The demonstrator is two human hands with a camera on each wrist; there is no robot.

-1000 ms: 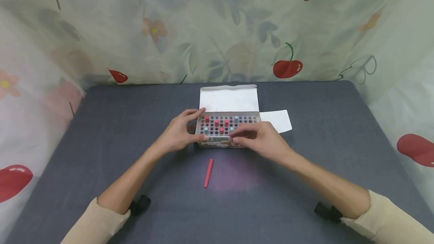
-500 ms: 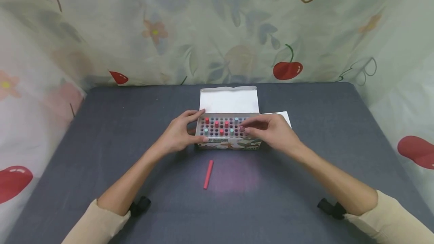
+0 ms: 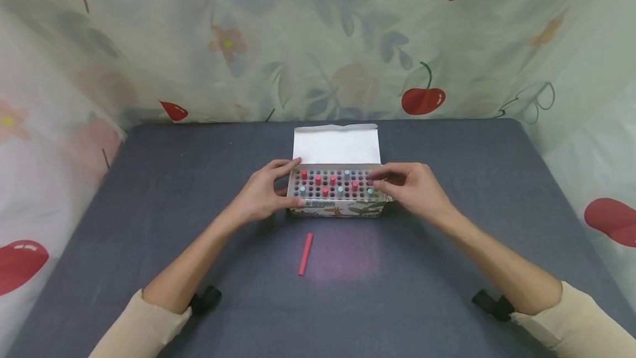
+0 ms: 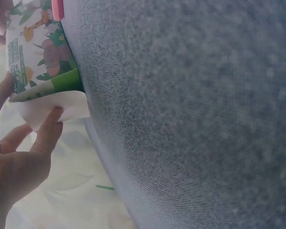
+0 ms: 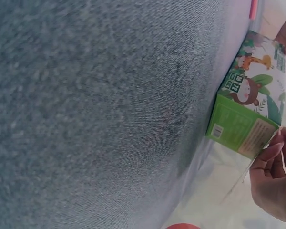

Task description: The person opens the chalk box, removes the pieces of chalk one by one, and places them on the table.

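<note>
An open chalk box [image 3: 337, 210] stands near the middle of the table, its holed insert holding several upright sticks, among them a pink chalk [image 3: 355, 185] and a blue chalk [image 3: 370, 192]. My left hand [image 3: 263, 195] grips the box's left end, thumb at the front corner and fingers toward the back. Over the right end is my right hand [image 3: 419, 187], thumb and fingertips close together above the holes; whether a chalk is between them is hidden. The right wrist view shows this hand's fingertips [image 5: 272, 151] at the box's upper corner, beside a thin flap.
A loose pink chalk [image 3: 306, 254] lies on the grey table [image 3: 199, 151] in front of the box, beside a pinkish patch. The white lid [image 3: 337, 145] is folded back behind the box. A patterned curtain [image 3: 308, 43] hangs along the table's far edge.
My right hand has shifted rightward along the box, uncovering the upright pink and blue chalks at that end. The right-hand flap has gone out of sight in the head view. My left hand stays put.
</note>
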